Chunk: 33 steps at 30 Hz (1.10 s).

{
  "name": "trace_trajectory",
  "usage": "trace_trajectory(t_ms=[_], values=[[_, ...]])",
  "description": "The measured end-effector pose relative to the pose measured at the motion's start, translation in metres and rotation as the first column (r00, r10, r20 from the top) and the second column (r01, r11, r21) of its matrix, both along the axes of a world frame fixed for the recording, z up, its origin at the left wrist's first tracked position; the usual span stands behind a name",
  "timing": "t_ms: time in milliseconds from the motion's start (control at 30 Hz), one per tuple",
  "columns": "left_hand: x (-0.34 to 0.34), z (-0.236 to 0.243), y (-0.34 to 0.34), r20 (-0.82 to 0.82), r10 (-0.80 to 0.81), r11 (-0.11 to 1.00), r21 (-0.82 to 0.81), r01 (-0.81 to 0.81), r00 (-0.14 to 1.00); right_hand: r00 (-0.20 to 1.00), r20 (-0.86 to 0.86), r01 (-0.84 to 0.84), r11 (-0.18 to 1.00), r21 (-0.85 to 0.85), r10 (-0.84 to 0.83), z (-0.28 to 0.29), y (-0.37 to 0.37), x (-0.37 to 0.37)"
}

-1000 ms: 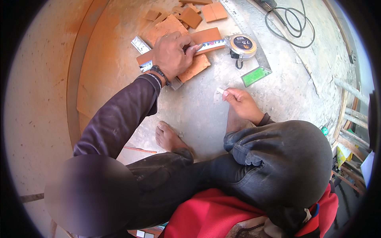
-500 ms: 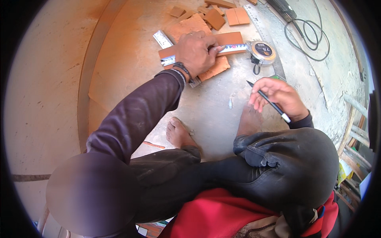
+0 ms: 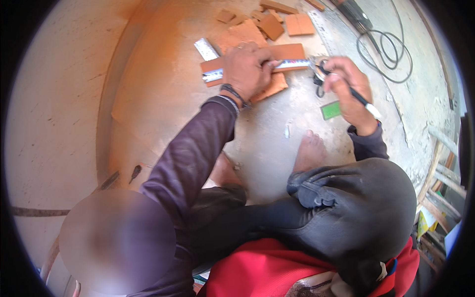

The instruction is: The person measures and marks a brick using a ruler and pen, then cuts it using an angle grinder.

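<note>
My left hand [image 3: 243, 68] presses the white tape measure blade [image 3: 213, 75] along a reddish-brown tile strip [image 3: 291, 51], its thumb and fingers closed over both. Under the strip, a rougher orange tile piece [image 3: 275, 88] sticks out on the near side. In my right hand [image 3: 357, 84] is a black pen with a white end [image 3: 360, 96], gripped between the fingers. That hand is at the right end of the strip, over the tape measure's case, which it mostly hides. Whether it touches the case I cannot tell.
Tile offcuts [image 3: 271, 26] lie beyond my hands, near a metal ruler [image 3: 320, 30]. A corded power tool [image 3: 354, 14] rests at the far right, its cable [image 3: 391, 47] looped. A green rectangle [image 3: 330, 110] lies below my right hand. My bare foot [image 3: 310, 151] is close by.
My right hand has moved up and forward with the pen, from near my foot to the tape measure's case. The green rectangle has come into fuller view. My left hand keeps its place on the strip.
</note>
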<state>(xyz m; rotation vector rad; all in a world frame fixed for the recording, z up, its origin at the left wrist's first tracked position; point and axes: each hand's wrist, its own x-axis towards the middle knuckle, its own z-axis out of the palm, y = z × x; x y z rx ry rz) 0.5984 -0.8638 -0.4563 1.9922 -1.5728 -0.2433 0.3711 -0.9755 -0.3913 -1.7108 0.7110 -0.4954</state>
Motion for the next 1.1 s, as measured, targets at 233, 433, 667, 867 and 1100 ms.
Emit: trace_trajectory(t_ms=[233,433,667,867,1100], values=[[0.001,0.000,0.000,0.053,-0.007,1.000,-0.001,0.007,0.999,0.989,-0.112,-0.148,0.784,-0.603,0.101,-0.015,0.000,0.011],[0.005,-0.004,0.000,0.056,-0.022,1.000,-0.003,0.022,0.998,0.979,-0.072,-0.181,0.652,-0.736,0.189,-0.023,-0.004,0.010],[0.005,-0.005,0.001,-0.042,-0.008,1.000,-0.017,0.008,0.999,0.992,0.023,0.109,0.750,-0.653,-0.124,-0.063,0.034,-0.010],[0.007,-0.005,-0.001,-0.001,-0.025,0.999,-0.041,0.025,1.000,0.971,0.026,0.221,0.845,-0.486,-0.239,-0.102,0.045,-0.014],[0.009,-0.002,0.003,0.023,-0.053,0.999,-0.006,0.053,0.998,0.978,0.123,0.148,0.973,0.176,-0.170,-0.066,-0.022,-0.021]])
